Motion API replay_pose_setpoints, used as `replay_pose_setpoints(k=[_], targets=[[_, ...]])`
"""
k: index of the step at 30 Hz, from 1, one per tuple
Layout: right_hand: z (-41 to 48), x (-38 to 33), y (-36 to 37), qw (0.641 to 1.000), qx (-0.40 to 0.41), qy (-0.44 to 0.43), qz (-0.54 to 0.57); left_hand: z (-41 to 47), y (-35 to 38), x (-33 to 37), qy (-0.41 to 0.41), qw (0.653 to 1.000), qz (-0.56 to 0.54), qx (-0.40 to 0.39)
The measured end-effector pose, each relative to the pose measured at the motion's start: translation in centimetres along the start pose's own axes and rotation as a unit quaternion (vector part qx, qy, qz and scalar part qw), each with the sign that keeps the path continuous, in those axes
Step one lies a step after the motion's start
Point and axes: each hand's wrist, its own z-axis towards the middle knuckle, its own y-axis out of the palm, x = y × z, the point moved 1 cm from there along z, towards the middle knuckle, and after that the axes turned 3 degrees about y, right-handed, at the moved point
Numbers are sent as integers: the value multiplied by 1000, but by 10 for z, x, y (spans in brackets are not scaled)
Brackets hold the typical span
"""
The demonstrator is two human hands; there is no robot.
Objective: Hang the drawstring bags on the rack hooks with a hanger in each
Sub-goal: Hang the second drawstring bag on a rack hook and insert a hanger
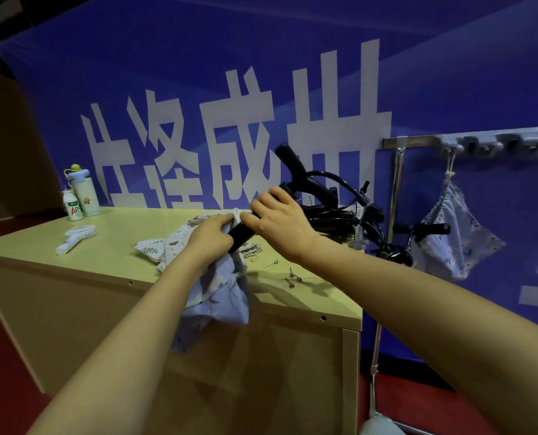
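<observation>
Both hands are busy over the middle of the table (110,243) right now: the left hand (209,238) is pinched shut on the mouth of a pale blue drawstring bag (217,296), which droops off the front edge toward 6 o'clock, and the right hand (280,221) is wrapped around a black hanger (295,171) whose lower end pokes into the bag opening while the top sticks up toward 12 o'clock. Under the left hand there's a second, leaf-print bag (154,248) lying flat on the tabletop. At about 3 o'clock from the hands sits a tangled pile of more black hangers (349,211) at the table's right end. A few small metal pins (292,276) lie just beside the bag, at 4 o'clock. Further out at 3 o'clock the rack (468,142) already has one bag (452,233) hanging from a hook by its cord. Way over at 9 o'clock are two bottles (81,196) and a white handheld gadget (74,238).
</observation>
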Motion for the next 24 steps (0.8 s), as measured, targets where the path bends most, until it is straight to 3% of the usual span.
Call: replay_pose_setpoints(k=[5,9,14,15,17,20,22,24], targets=[[18,-15,-2,999,38,-22,10,-10,-9,0,43,998,37,5],[36,-29,-9,996,54,-44,51,-19,-19,-7,11,990,94,109],[32,-51,-3,969,128,-131,165,-32,-44,-28,-24,976,122,178],[28,-57,-1,969,117,-96,193,-33,-51,-32,-29,975,116,186],[25,-67,0,951,-13,64,301,-36,-62,-36,-30,975,107,195],[32,-80,4,815,-255,283,436,-35,-69,-34,-19,976,96,197],[42,-90,6,756,-304,334,473,-34,-71,-30,-9,979,89,186],[49,-94,9,760,-305,355,451,-34,-70,-20,11,981,85,173]])
